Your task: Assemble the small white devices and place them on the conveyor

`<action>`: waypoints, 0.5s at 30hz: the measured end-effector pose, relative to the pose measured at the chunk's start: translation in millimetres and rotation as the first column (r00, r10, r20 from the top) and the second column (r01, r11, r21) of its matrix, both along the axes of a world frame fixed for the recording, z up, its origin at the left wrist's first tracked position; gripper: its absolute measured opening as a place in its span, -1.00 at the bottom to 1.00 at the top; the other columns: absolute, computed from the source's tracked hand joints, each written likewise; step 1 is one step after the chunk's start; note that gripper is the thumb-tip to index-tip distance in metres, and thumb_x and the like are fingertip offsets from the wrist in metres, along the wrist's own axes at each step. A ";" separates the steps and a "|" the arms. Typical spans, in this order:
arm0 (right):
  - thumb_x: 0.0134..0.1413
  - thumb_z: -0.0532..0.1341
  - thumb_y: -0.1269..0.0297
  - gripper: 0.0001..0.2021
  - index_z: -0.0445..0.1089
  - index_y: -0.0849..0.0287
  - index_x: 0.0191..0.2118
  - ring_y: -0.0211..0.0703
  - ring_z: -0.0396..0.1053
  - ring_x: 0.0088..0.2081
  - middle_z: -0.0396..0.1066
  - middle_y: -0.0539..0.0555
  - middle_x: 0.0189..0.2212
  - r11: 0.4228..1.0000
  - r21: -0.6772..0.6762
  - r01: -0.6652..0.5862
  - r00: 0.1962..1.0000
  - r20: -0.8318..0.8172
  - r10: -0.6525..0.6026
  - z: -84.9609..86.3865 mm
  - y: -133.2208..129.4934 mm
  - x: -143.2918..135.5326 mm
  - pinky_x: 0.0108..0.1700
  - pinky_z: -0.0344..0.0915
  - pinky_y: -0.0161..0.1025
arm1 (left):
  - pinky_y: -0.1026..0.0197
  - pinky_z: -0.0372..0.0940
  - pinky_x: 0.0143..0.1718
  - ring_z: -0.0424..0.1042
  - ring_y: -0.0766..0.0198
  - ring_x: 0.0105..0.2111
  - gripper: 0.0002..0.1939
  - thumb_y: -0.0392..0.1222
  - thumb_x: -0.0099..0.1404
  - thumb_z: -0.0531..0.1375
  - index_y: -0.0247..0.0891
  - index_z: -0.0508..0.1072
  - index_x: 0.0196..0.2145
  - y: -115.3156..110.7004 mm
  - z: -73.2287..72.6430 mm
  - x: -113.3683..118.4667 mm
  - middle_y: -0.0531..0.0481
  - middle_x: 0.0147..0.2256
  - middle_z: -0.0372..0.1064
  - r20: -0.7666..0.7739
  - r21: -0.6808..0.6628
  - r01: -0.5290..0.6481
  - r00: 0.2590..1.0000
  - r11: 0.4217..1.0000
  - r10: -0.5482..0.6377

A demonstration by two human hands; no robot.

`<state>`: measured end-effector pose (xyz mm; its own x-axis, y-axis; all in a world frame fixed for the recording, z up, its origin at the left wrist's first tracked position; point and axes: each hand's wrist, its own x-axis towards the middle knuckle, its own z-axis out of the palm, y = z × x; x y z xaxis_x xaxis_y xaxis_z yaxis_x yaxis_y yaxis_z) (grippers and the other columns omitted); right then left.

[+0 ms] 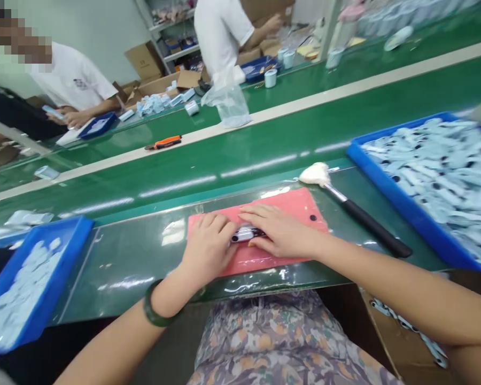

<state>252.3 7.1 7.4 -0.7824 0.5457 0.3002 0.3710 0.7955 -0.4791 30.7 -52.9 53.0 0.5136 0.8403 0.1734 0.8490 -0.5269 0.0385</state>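
Note:
A pink mat [292,206] lies on the workbench in front of me. On it is a small light-coloured elongated part [245,233] with a dark round spot at one end. My left hand [210,240] is closed on the left end of this part, its fingers curled. From the right, my right hand [274,230] grips the other end between thumb and fingers. Much of the part is hidden under both hands. A small black disc [313,217] rests near the mat's right end. Right of the mat lies a hammer [361,216] with a white-wrapped head and black handle.
A blue tray [409,200] heaped with pale blue parts stands at right; another blue tray [70,262] of pale pieces is at left. Orange-handled pliers [166,142] and a plastic bag [230,104] lie across the green conveyor [304,120]. Two people work on the far side.

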 end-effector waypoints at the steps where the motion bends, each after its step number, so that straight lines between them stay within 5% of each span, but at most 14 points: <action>1: 0.29 0.28 0.31 -0.48 0.26 0.18 0.32 0.10 0.21 0.27 0.23 0.20 0.30 0.998 0.047 0.050 0.999 0.004 -0.050 6.1 2.8 10.9 0.29 0.27 0.09 | -0.10 0.40 -0.11 0.47 -0.05 -0.16 -0.83 -0.30 0.31 0.18 -0.22 0.51 -0.15 8.4 5.3 -4.8 -0.17 -0.22 0.51 -0.022 0.004 0.029 0.999 1.000 -0.029; 4: 0.33 0.21 0.36 -0.59 0.36 0.26 0.24 0.10 0.27 0.21 0.31 0.23 0.22 0.951 0.160 0.264 0.962 0.025 -0.271 27.1 16.1 59.5 0.27 0.29 0.06 | -0.12 0.38 -0.15 0.48 -0.08 -0.16 -0.75 -0.34 0.31 0.07 -0.21 0.54 -0.21 56.8 21.3 -26.1 -0.20 -0.22 0.52 -0.131 0.040 0.079 0.989 0.996 -0.074; 6: 0.36 0.15 0.37 -0.67 0.44 0.27 0.16 0.12 0.34 0.12 0.39 0.25 0.10 0.876 0.212 0.434 0.890 0.047 -0.453 41.1 27.0 101.1 0.20 0.34 0.05 | -0.30 0.28 0.09 0.37 -0.23 0.13 -0.70 -0.34 0.33 0.03 -0.24 0.57 -0.18 103.5 30.4 -38.4 -0.28 -0.03 0.49 -0.199 0.133 0.005 0.980 0.991 0.022; 9: 0.37 0.10 0.36 -0.68 0.50 0.23 0.10 0.15 0.36 0.05 0.43 0.25 -0.01 0.652 0.300 0.696 0.649 0.126 -0.750 56.8 45.0 159.5 0.15 0.35 0.04 | -0.51 -0.05 0.28 0.00 -0.36 0.39 -0.60 -0.38 0.38 -0.06 -0.38 0.58 -0.18 170.1 38.6 -46.9 -0.42 0.23 0.30 -0.211 0.209 -0.152 0.958 0.966 0.196; 12: 0.39 0.07 0.36 -0.66 0.51 0.19 0.12 0.17 0.34 0.07 0.43 0.26 0.00 0.463 0.364 0.808 0.381 0.276 -0.882 63.9 67.8 191.9 0.14 0.33 0.03 | -0.52 0.09 0.21 0.16 -0.40 0.31 -0.56 -0.45 0.36 -0.10 -0.49 0.59 -0.19 209.8 36.9 -47.6 -0.53 0.14 0.37 -0.228 0.133 -0.196 0.948 0.972 0.222; 15: 0.42 0.07 0.36 -0.66 0.50 0.17 0.14 0.15 0.32 0.10 0.42 0.23 0.07 0.488 0.369 0.791 0.350 0.381 -0.856 62.6 93.8 194.0 0.17 0.29 -0.01 | -0.44 0.26 0.13 0.25 -0.36 0.28 -0.50 -0.48 0.34 -0.10 -0.45 0.55 0.02 212.0 24.6 -44.2 -0.50 0.15 0.39 -0.230 0.097 -0.193 0.950 0.976 0.211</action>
